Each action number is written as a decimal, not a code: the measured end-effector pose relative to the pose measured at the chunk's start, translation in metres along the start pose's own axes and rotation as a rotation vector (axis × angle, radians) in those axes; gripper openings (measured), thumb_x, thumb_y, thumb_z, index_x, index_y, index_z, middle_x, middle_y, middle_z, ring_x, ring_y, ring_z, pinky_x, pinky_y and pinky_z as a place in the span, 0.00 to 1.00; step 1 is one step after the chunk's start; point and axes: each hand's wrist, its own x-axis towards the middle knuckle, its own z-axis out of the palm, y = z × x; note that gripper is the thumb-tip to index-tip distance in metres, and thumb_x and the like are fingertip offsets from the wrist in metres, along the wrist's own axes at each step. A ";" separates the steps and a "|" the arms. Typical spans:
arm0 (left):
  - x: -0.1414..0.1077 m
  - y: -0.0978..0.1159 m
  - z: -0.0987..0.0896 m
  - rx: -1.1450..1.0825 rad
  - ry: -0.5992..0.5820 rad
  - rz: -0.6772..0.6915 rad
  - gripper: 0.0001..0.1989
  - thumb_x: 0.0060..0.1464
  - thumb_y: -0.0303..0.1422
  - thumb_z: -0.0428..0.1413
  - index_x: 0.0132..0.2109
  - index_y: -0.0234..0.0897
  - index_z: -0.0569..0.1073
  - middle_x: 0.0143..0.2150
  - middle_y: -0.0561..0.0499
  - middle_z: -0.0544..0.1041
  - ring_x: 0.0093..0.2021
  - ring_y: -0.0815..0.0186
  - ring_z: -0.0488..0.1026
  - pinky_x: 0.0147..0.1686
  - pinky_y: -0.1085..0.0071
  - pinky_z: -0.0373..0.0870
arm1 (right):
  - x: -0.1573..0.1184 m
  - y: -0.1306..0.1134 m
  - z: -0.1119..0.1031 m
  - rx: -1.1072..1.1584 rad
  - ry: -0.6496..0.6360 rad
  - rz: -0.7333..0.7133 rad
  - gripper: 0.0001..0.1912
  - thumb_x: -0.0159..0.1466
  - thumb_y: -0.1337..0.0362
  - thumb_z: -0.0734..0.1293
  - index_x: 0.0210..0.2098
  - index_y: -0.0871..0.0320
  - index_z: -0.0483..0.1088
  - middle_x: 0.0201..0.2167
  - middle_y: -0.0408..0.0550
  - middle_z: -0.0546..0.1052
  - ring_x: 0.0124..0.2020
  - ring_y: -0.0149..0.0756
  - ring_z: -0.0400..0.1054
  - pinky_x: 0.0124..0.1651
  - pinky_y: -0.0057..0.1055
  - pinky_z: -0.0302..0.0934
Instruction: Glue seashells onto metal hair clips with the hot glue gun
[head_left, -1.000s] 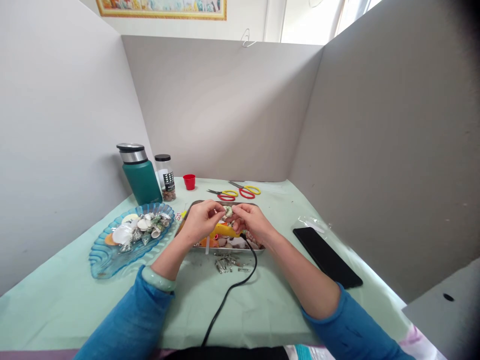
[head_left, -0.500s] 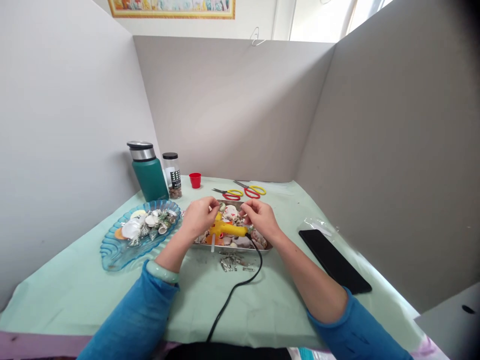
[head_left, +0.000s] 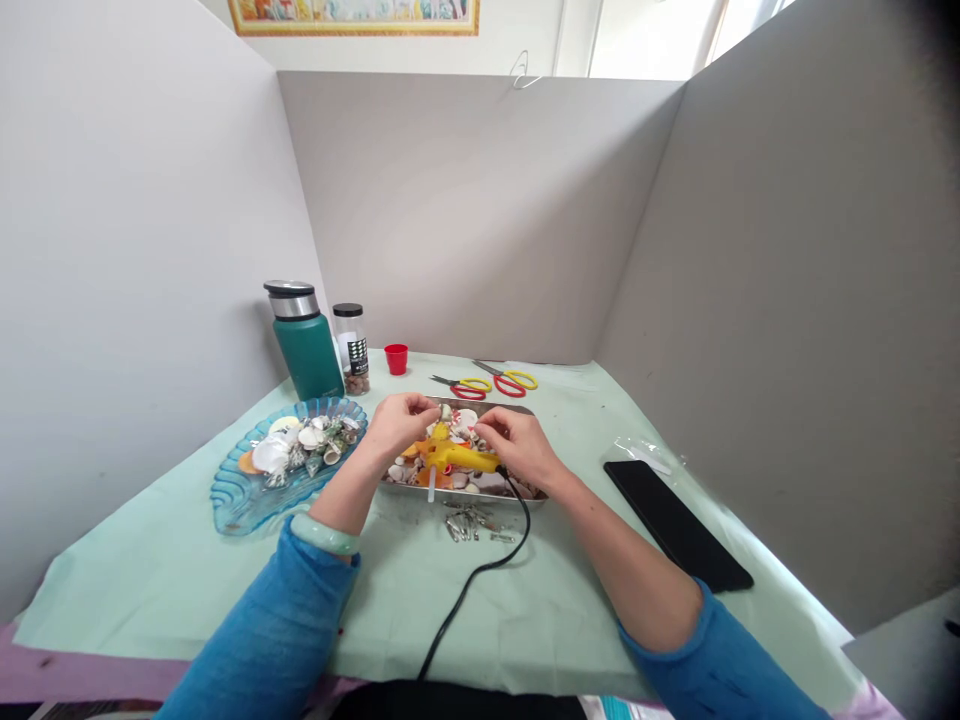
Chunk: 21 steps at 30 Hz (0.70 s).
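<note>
Your left hand (head_left: 401, 425) hangs over the far left part of the metal tray (head_left: 487, 497), thumb and finger pinched on what looks like a small pale piece (head_left: 445, 411), though the fingers hide most of it. Your right hand (head_left: 521, 447) is over the tray's right half, fingers curled and close together; whether they grasp anything, you cannot tell from this view. Between and below your hands, the yellow glue gun (head_left: 469, 459) lies across the tray on top of the heaped shells (head_left: 398, 470), its narrow end toward your left fingertips. If that end is hot, which the view does not show, lowering your left hand carelessly could burn a finger. Resting on loose shells, the gun might also roll if your right wrist bumps its handle. Its black cord (head_left: 472, 572) drops over the tray's near rim and runs toward you; a forearm catching it could drag the gun out. Just in front of the tray, loose metal clasps (head_left: 465, 523) lie on the counter (head_left: 570, 620) beside that cord, so a tug could scatter them. A loosened pinch would probably drop the small pale piece among the tray's shells, where it might be hard to pick out.
</note>
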 end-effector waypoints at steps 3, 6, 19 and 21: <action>0.002 -0.003 0.001 0.010 -0.003 0.013 0.08 0.44 0.35 0.56 0.31 0.33 0.74 0.26 0.50 0.75 0.24 0.67 0.72 0.20 0.76 0.65 | -0.002 -0.005 0.000 -0.097 -0.106 -0.102 0.11 0.59 0.55 0.65 0.36 0.55 0.71 0.35 0.44 0.76 0.33 0.33 0.68 0.35 0.28 0.57; 0.006 -0.007 0.002 0.000 0.004 0.030 0.08 0.44 0.34 0.56 0.31 0.33 0.74 0.28 0.50 0.76 0.23 0.68 0.72 0.22 0.74 0.67 | -0.004 -0.008 0.000 -0.234 -0.199 -0.146 0.18 0.54 0.53 0.70 0.41 0.54 0.70 0.39 0.46 0.76 0.38 0.37 0.68 0.36 0.30 0.56; 0.012 -0.015 -0.007 -0.066 0.344 0.170 0.12 0.47 0.37 0.54 0.36 0.35 0.74 0.28 0.49 0.77 0.29 0.66 0.73 0.30 0.71 0.68 | 0.004 -0.004 -0.008 0.455 0.064 0.209 0.17 0.58 0.54 0.64 0.44 0.57 0.67 0.35 0.47 0.74 0.34 0.35 0.68 0.35 0.31 0.64; 0.013 -0.015 -0.007 -0.070 0.348 0.160 0.11 0.48 0.37 0.54 0.37 0.35 0.74 0.27 0.49 0.76 0.29 0.66 0.73 0.30 0.71 0.68 | 0.004 -0.007 -0.013 0.738 0.099 0.271 0.23 0.57 0.52 0.65 0.48 0.56 0.64 0.37 0.47 0.74 0.35 0.35 0.68 0.34 0.32 0.66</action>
